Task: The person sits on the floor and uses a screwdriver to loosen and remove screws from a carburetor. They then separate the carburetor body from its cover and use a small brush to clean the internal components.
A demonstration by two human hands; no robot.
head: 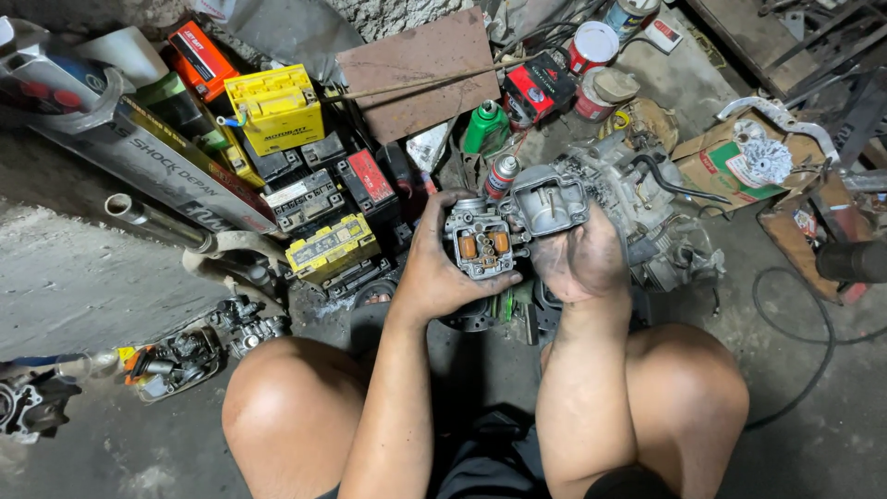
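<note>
My left hand (434, 268) grips a grey metal carburetor body (480, 242), turned so its open underside with two orange floats faces me. My right hand (580, 261) holds the matching grey float bowl cover (549, 199) just to the right of the body, its hollow side toward me. Both hands are smeared with black grease and held above my bare knees. The two parts nearly touch at their edges.
Several old batteries, yellow (275, 107), orange (201, 57) and black, are piled at the left. A green spray can (484, 127), a small spray can (500, 175), tins (591, 46), an engine part (647, 212) and a cardboard box (730, 162) lie ahead. Loose parts (180, 356) sit at my left knee.
</note>
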